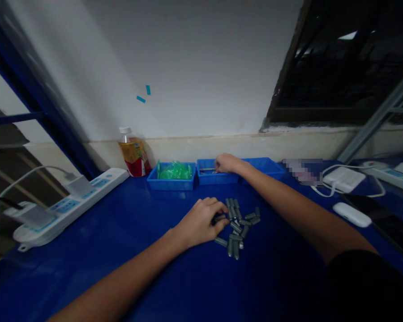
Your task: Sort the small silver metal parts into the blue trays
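Here my left hand (201, 221) rests on the bench (121, 268), fingertips pinching one grey cylinder (219, 218) from the loose pile (242, 226) kept close for easy reach. Beyond it, my right hand (226, 163) dips into a blue tray (208, 179), grip unclear.

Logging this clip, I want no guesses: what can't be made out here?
Head view, all:
What the right hand touches inside the middle blue tray: the hand and the tray wall hide it.
Whether the left hand grips one of the grey cylinders: the hand covers it.
The patch right of the trays: pixelated.
The bottle label: too small.
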`<state>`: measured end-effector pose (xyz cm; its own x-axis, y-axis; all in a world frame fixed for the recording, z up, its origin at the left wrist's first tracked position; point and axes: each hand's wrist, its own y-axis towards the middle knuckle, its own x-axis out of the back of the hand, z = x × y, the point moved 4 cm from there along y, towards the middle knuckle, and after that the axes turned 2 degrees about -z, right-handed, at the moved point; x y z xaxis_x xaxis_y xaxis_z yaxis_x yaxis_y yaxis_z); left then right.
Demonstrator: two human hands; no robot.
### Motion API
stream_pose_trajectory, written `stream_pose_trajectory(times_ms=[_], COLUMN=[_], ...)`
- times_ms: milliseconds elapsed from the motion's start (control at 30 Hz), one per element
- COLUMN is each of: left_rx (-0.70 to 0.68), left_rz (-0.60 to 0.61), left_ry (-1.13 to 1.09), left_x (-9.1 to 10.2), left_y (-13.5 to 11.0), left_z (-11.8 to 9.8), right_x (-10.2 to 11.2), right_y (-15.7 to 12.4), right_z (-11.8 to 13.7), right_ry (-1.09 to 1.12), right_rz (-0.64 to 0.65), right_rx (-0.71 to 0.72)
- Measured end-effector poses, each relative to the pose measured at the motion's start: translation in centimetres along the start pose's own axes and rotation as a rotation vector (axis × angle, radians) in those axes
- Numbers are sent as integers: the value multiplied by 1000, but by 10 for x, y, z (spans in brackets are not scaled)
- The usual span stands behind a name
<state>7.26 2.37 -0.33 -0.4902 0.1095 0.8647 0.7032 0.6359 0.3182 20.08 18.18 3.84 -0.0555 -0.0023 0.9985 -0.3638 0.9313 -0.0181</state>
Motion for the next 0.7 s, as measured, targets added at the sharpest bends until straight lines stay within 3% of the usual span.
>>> stream_pose_trajectory(times_ms=[200, 500, 600, 700], left_rx=[-14, 76, 139, 209], left_rz=[-9, -228, -276, -332], left_ry=[-37, -231, -317, -463], left_x=[-1, 4, 3, 2], left_y=[0, 4, 5, 6], left_z=[3, 13, 21, 29], right_x=[1, 3, 7, 13], right_y=[-6, -10, -15, -34], right_z=[-3, -3, -2, 8], right_ry=[35, 82, 68, 156], right_rz=[44, 67, 9, -200], right_rx=[29, 41, 30, 71])
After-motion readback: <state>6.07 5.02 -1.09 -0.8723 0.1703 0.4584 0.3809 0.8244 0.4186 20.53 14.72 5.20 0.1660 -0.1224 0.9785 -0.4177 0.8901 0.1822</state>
